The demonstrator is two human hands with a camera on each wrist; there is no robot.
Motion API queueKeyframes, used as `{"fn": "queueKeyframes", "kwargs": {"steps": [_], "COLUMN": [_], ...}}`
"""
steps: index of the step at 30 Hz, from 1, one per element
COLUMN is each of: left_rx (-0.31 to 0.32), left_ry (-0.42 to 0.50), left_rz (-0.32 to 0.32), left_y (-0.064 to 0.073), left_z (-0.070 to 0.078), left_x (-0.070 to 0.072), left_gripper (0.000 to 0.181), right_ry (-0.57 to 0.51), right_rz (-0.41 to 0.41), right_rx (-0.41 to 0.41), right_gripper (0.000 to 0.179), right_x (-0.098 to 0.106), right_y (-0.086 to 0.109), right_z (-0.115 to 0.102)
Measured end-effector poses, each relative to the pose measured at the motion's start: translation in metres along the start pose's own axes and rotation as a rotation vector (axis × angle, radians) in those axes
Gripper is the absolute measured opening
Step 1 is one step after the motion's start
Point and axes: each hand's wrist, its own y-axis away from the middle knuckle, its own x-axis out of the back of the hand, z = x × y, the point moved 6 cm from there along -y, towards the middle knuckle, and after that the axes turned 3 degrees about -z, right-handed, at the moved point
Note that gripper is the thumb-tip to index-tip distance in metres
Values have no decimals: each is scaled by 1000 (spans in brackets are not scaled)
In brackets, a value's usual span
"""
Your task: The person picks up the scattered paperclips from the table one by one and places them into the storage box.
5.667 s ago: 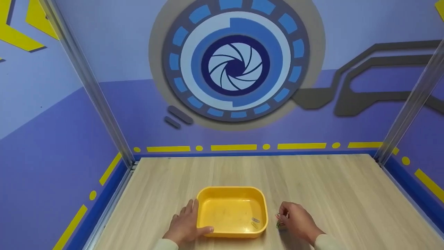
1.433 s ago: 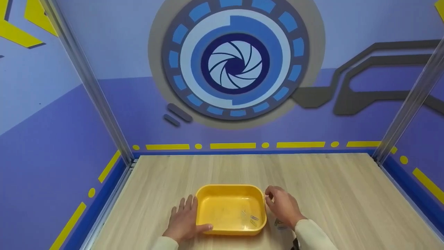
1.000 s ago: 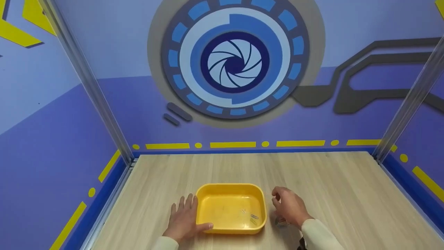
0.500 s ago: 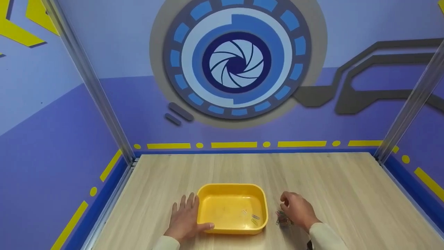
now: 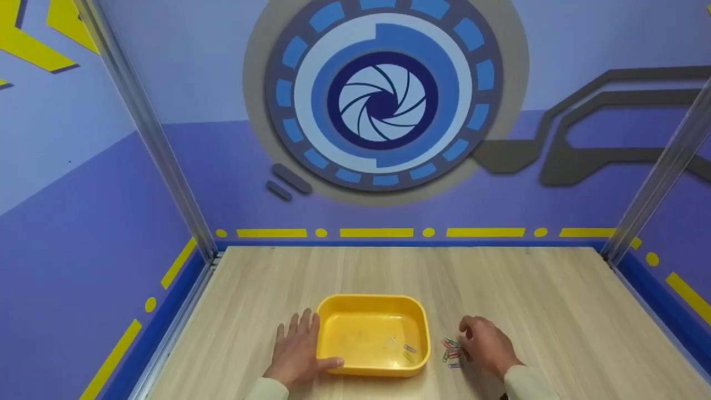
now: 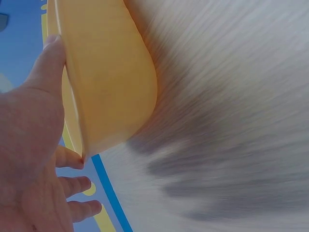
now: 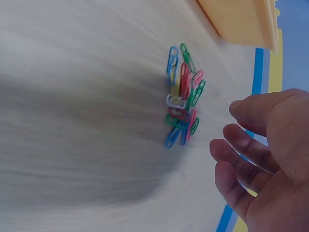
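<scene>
A yellow plastic tray (image 5: 361, 364) stands on the table, with a few paper clips (image 5: 409, 349) on its floor at the right. My left hand (image 5: 295, 353) rests against the tray's left side, fingers spread, thumb over the front rim; the left wrist view has the thumb (image 6: 48, 67) lying along the rim. To the right of the tray is a small heap of coloured paper clips (image 7: 186, 96), in blue, green, red, pink and white. Beside that heap my right hand (image 5: 489, 344) hovers with loosely bent fingers, and nothing shows between them in the right wrist view.
The wood-grain table (image 5: 266, 272) is bounded by a printed back wall (image 5: 200, 166) and side walls. Metal posts (image 5: 150, 128) rise at its two back corners.
My right hand was at the tray's right rim, then drew back rightward past the clip heap, uncovering it. One more clip shows in the tray than at first. My left hand stays put.
</scene>
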Motion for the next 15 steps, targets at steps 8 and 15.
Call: {"fn": "queueKeyframes", "kwargs": {"steps": [8,15], "left_rx": [-36,-81], "left_ry": [12,-2], "left_rz": [16,46], "left_y": [0,1], "left_z": [1,2], "left_x": [1,3], "left_gripper": [113,112], "right_ry": [19,20], "right_rz": [16,3], "right_rx": [26,32], "right_gripper": [14,21], "right_x": [-3,-10], "right_y": [4,5], "right_z": [8,10]}}
